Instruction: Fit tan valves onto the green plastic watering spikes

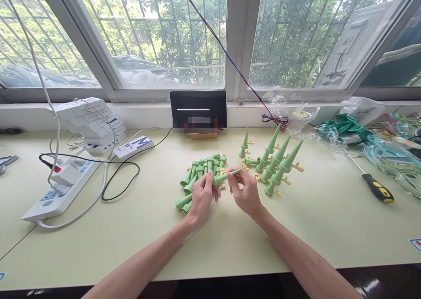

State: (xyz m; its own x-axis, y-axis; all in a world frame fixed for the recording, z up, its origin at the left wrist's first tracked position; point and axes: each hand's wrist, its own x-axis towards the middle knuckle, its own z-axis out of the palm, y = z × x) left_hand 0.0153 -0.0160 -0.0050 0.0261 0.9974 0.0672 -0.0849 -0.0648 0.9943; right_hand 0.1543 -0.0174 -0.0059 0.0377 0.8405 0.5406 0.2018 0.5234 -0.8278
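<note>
Two hands at a green tapered plastic spike (221, 179), just in front of the spike pile (199, 172). We find its long axis running crosswise, wide end toward the left hand (202, 198), tip toward the right hand (246, 193) and slightly away from the body. Left hand is nearer its bulk, thumb and fingers clamped round the body; right thumb and forefinger are close together by the tip, contact uncertain. Right of the hands we count four upright spikes (278, 160), points up, yellow valves (297, 167) jutting sideways. Beyond, near the window, a black screen (199, 106) with a white line, part of it blurred out. On the white box (133, 149) we read a large "M"; smaller print illegible. Stacked white cartons (95, 123): lettering too small for us.
</note>
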